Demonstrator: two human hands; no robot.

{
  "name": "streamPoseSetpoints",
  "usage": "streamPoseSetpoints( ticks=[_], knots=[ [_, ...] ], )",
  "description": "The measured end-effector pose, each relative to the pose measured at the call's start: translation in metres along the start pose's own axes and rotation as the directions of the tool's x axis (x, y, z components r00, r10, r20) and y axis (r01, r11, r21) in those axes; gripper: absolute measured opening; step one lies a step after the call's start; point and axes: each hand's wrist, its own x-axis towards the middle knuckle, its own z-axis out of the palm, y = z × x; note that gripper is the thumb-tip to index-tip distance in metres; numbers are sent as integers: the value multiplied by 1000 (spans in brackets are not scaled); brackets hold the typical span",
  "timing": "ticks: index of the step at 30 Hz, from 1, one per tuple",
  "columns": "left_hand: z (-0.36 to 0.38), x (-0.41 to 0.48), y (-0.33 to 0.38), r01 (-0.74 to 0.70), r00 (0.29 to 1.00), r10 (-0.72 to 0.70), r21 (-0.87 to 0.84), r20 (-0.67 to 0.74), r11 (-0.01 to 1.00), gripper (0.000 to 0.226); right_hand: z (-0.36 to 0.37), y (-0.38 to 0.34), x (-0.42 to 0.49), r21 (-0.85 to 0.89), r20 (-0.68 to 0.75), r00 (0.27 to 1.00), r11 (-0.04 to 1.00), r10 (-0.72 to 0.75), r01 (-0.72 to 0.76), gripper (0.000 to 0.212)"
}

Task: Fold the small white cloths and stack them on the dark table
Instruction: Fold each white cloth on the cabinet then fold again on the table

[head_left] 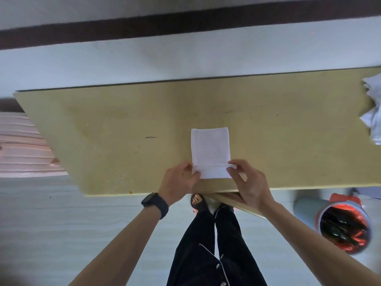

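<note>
While flat, rectangular white cloth (210,147)

On table (103,141), cloth (210,149) at near edge, cloth pile (373,114) far right.

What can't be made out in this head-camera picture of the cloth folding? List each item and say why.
1. Head view: the right edge cuts off the pile of cloths; count unknown.
2. Head view: the left edge cuts the pink stack, which is partly behind the table.
3. Head view: the left hand and right hand cover the white cloth at its near corners.
4. Head view: blur hides the contents of the bin.
</note>
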Motion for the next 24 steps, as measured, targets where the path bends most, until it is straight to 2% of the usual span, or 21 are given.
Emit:
streamPoseSetpoints(
  ticks=[3, 5, 8, 13, 16, 24],
  knots=[
    [-9, 23, 13, 116, 993, -110, -208, 38, 971, 6, -1, -17, 35, 183, -12, 978, 962, 208, -202, 7],
    [-11, 41, 15, 188, 982, -176, -291, 68, 938, 13, 3, -19, 59, 233, -4, 952, 926, 306, -296, 8],
    [-9, 61, 19, 242, 969, -242, -399, 53, 884, 30, 14, -15, 84, 251, -19, 932, 905, 361, -345, 17],
    [-1, 84, 23, 243, 951, -289, -313, -109, 918, 28, 23, -9, 106, 253, -53, 914, 890, 403, -378, 13],
    [4, 94, 24, 239, 946, -290, -293, -142, 926, 28, 25, -9, 114, 240, -90, 907, 892, 412, -382, 12],
    [10, 107, 26, 198, 944, -234, -167, -232, 966, 20, 35, -3, 125, -1, -162, 894, 906, 417, -423, 21]
  ],
)
